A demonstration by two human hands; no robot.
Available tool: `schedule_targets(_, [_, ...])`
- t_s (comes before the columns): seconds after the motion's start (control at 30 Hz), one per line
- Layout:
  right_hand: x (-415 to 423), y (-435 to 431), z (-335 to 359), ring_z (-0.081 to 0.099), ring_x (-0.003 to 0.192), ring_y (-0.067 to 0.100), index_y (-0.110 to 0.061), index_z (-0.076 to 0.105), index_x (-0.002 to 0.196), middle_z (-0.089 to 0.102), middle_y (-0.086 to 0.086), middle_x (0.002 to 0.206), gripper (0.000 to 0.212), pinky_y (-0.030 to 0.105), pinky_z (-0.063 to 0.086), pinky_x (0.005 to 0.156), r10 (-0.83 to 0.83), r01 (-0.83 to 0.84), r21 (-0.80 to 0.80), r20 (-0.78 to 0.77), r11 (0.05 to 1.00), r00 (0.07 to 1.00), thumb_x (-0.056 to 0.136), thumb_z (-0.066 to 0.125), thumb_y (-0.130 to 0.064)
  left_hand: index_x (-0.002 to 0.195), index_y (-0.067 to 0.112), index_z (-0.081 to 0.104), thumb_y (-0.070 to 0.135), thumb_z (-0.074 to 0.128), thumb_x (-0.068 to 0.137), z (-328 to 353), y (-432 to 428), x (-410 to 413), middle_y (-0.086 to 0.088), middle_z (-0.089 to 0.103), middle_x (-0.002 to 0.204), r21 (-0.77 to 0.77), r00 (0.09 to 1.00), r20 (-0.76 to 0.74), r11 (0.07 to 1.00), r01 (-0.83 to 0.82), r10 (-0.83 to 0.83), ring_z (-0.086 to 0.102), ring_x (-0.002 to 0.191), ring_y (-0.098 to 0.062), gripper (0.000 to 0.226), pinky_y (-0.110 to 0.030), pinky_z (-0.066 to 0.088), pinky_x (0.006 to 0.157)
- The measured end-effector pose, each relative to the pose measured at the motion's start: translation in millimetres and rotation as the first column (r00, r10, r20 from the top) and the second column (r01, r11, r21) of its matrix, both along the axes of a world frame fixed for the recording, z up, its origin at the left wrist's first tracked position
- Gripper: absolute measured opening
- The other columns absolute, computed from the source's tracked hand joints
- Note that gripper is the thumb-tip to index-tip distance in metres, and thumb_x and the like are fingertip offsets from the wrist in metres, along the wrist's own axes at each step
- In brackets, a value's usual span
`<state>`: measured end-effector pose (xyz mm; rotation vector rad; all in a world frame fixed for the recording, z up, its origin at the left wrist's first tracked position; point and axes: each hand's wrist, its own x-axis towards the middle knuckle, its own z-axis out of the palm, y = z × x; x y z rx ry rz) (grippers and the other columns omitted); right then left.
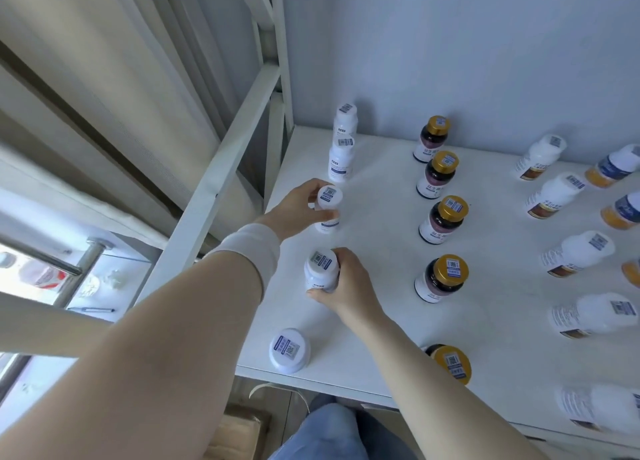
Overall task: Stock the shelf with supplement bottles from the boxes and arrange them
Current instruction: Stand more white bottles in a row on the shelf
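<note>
The left hand (294, 211) curls fingers and thumb round the far white bottle (328, 207), just under its cap. The right hand (348, 286) wraps the near white bottle (321, 269), just at 6 o'clock of the first. Both bottles stand upright on the white shelf (374, 314), in its leftmost column. Two more white bottles (341, 161) stand at 12 o'clock, and a front bottle (290, 350) at 6 o'clock by the edge. At 3 o'clock runs a column of gold-capped bottles (443, 217). A pale wall (450, 43) lies behind, a white frame (221, 168) and curtain (104, 78) at 10 o'clock. The held bottles are white with blue-banded labels and code stickers on the caps.
</note>
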<state>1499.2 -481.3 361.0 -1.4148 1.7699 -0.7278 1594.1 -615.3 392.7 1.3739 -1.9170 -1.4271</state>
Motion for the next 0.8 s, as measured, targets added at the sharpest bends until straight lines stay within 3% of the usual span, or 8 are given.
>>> schedule_targets(0.17, [-3, -2, 8, 0.042, 0.125, 0.022, -0.012, 0.042, 0.132, 0.048, 0.003, 0.131, 0.083, 0.023, 0.037, 0.099, 0.068, -0.067, 0.077, -0.017, 0.995, 0.998, 0.06, 0.084, -0.018, 0.13, 0.018, 0.045, 0.008, 0.075, 0.076, 8, 2, 0, 0.0, 0.055, 0.123, 0.059, 0.999, -0.029, 0.998, -0.025, 0.027, 0.052, 0.111, -0.015, 0.063, -0.027, 0.04, 0.098])
schedule_targets(0.23, [-10, -3, 19, 0.032, 0.129, 0.019, -0.015, 0.032, 0.138, 0.04, 0.003, 0.136, 0.087, 0.017, 0.03, 0.095, 0.115, -0.11, 0.098, -0.047, 0.989, 0.992, 0.066, 0.081, -0.017, 0.135, 0.02, 0.041, 0.011, 0.077, 0.075, 14, 1, 4, -0.001, 0.051, 0.13, 0.055, 1.0, -0.017, 0.998, -0.024, 0.025, 0.049, 0.118, -0.015, 0.07, -0.029, 0.038, 0.102])
schedule_targets(0.33, [-26, -7, 42, 0.026, 0.128, 0.021, -0.017, 0.027, 0.14, 0.037, 0.004, 0.134, 0.083, 0.021, 0.029, 0.095, 0.206, -0.19, 0.103, -0.186, 0.976, 0.961, 0.073, 0.075, -0.019, 0.136, 0.021, 0.041, 0.018, 0.077, 0.075, 27, -4, 14, 0.001, 0.048, 0.129, -0.003, 1.0, 0.025, 1.0, -0.016, 0.017, 0.045, 0.119, -0.014, 0.071, -0.028, 0.037, 0.099])
schedule_targets(0.5, [-58, -21, 81, 0.027, 0.127, 0.026, -0.018, 0.03, 0.138, 0.037, 0.007, 0.133, 0.075, 0.035, 0.04, 0.097, 0.241, -0.204, 0.131, -0.455, 0.97, 0.857, 0.075, 0.07, -0.02, 0.129, 0.02, 0.045, 0.02, 0.078, 0.074, 50, -16, 34, 0.0, 0.051, 0.123, -0.205, 0.944, 0.323, 0.968, 0.146, -0.074, 0.05, 0.116, -0.019, 0.064, -0.029, 0.04, 0.098])
schedule_targets(0.6, [-71, -25, 100, 0.029, 0.126, 0.029, -0.016, 0.03, 0.138, 0.036, 0.01, 0.132, 0.072, 0.035, 0.04, 0.091, 0.26, -0.208, 0.156, -0.629, 0.966, 0.733, 0.076, 0.069, -0.015, 0.126, 0.019, 0.046, 0.02, 0.078, 0.073, 62, -17, 44, -0.002, 0.05, 0.123, -0.278, 0.792, 0.602, 0.904, 0.325, -0.1, 0.051, 0.115, -0.022, 0.061, -0.039, 0.043, 0.099])
schedule_targets(0.67, [-76, -26, 108, 0.032, 0.124, 0.03, -0.012, 0.033, 0.135, 0.037, 0.011, 0.13, 0.066, 0.037, 0.043, 0.086, 0.275, -0.207, 0.185, -0.739, 0.961, 0.615, 0.078, 0.067, -0.011, 0.123, 0.021, 0.046, 0.018, 0.074, 0.076, 69, -14, 48, -0.003, 0.047, 0.126, -0.268, 0.623, 0.778, 0.852, 0.449, -0.084, 0.05, 0.115, -0.027, 0.055, -0.041, 0.045, 0.096])
schedule_targets(0.73, [-77, -27, 113, 0.033, 0.123, 0.03, -0.01, 0.035, 0.132, 0.037, 0.012, 0.129, 0.061, 0.036, 0.044, 0.078, 0.294, -0.193, 0.226, -0.809, 0.955, 0.51, 0.079, 0.064, -0.006, 0.121, 0.02, 0.045, 0.017, 0.067, 0.081, 73, -7, 47, -0.006, 0.045, 0.127, -0.221, 0.445, 0.893, 0.792, 0.569, -0.07, 0.048, 0.114, -0.029, 0.046, -0.036, 0.044, 0.093])
schedule_targets(0.8, [-76, -27, 115, 0.032, 0.123, 0.031, -0.009, 0.034, 0.132, 0.036, 0.012, 0.129, 0.061, 0.035, 0.042, 0.076, 0.309, -0.191, 0.249, -0.844, 0.95, 0.438, 0.079, 0.063, -0.004, 0.123, 0.019, 0.044, 0.015, 0.062, 0.085, 71, -1, 44, -0.007, 0.043, 0.127, -0.185, 0.34, 0.939, 0.76, 0.623, -0.051, 0.047, 0.113, -0.03, 0.042, -0.031, 0.04, 0.088])
